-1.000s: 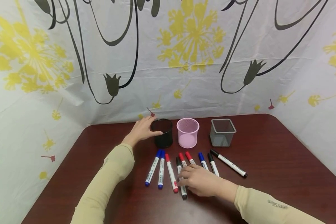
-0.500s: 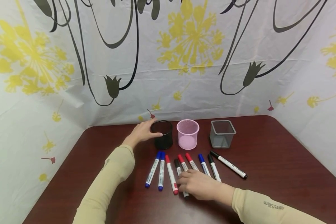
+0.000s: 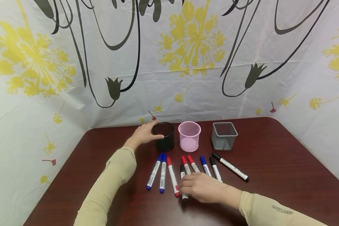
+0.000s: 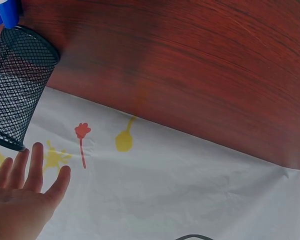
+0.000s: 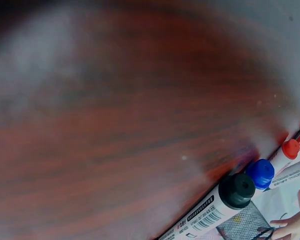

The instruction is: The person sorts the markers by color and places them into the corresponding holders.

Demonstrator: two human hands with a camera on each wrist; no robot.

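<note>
My left hand is at the left side of a black mesh pen cup, thumb and fingers spread at its rim. In the left wrist view the fingers of this hand are extended, fingertips right at the rim of the mesh cup. My right hand pinches a black-capped whiteboard marker near its lower end. Just left of it lies a red marker. Behind the right hand are two more red markers, their lower ends hidden by the hand.
Two blue markers lie at the left of the row. Toward the right are another blue marker and two black ones, one of them an angled black marker. A pink mesh cup and a square grey mesh holder stand behind.
The black marker under my right hand has turned straighter and its cap has shifted right, toward me, away from the red marker. My left hand stays at the black cup.
</note>
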